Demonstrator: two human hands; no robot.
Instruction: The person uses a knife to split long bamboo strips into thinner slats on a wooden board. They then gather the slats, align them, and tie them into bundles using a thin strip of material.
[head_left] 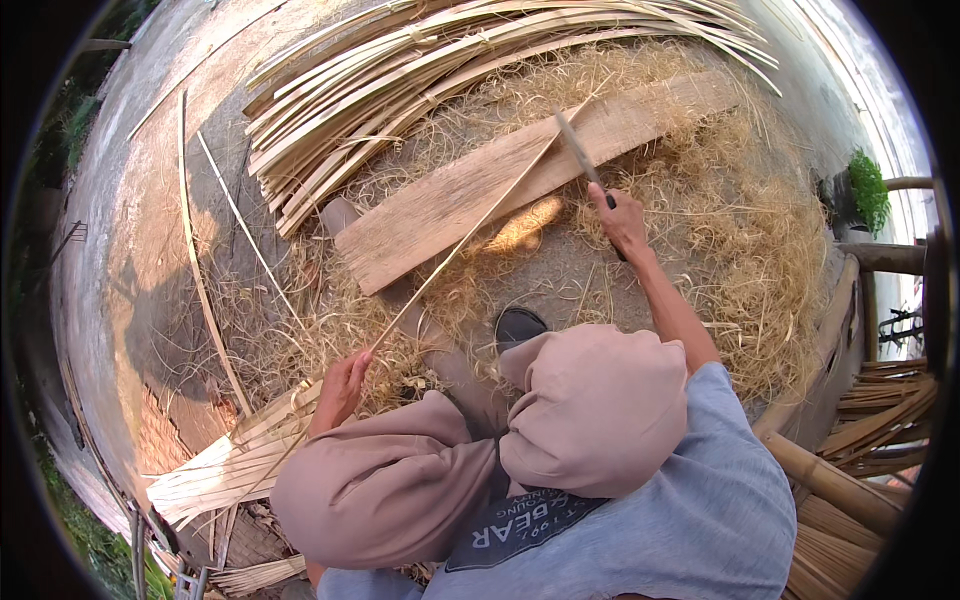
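Note:
A long, thin bamboo strip runs slantwise from beside my left knee up onto a wide wooden plank. My left hand is closed round the strip's nearer part, by my left knee. In my right hand is the dark handle of a knife. Its long blade points up and to the left over the plank, its tip close to the strip's far part. Whether the blade touches the strip, I cannot tell.
A big bundle of split bamboo strips lies beyond the plank. Curly shavings cover the ground around it. More pale strips are piled at my left, and bamboo poles stand at the right. My dark shoe is near the plank.

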